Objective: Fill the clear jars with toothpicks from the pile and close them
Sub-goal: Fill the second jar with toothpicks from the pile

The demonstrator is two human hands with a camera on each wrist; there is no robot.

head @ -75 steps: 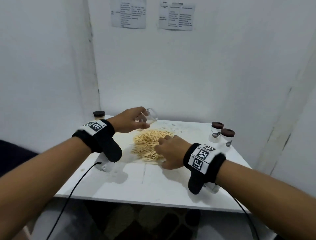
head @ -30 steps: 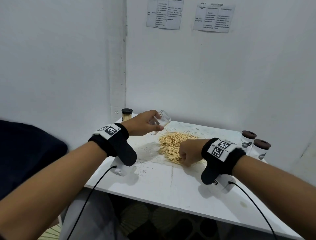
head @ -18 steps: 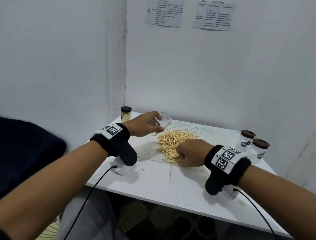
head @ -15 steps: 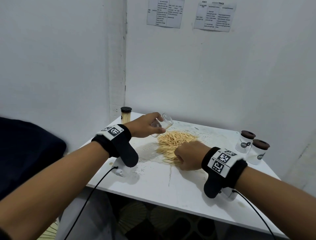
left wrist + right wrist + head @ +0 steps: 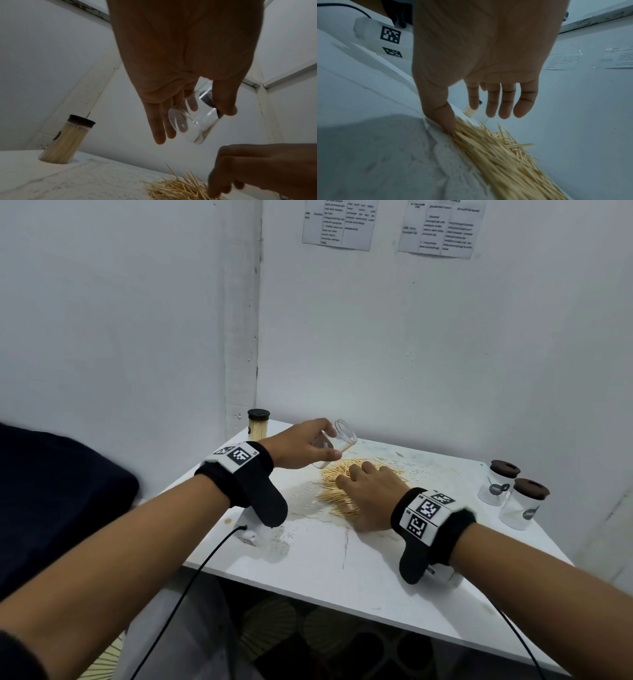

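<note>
The left hand (image 5: 185, 56) holds a tilted clear jar (image 5: 193, 121) between thumb and fingers (image 5: 159, 129) above the toothpick pile (image 5: 180, 189). The right hand (image 5: 260, 169) reaches into the pile. A lidded jar full of toothpicks (image 5: 66, 139) stands on the tabletop (image 5: 51, 180).

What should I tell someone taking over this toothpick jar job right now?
Left hand holds an open clear glass jar tilted above the table, with at most a few toothpicks inside.
Right hand is open, fingers spread over the loose pile of wooden toothpicks, thumb touching it.
Done: one dark-lidded jar packed with toothpicks stands at the far left corner of the white table.
Left: fill and close the held jar, then the two brown-lidded clear jars on the right, which look empty.
</note>
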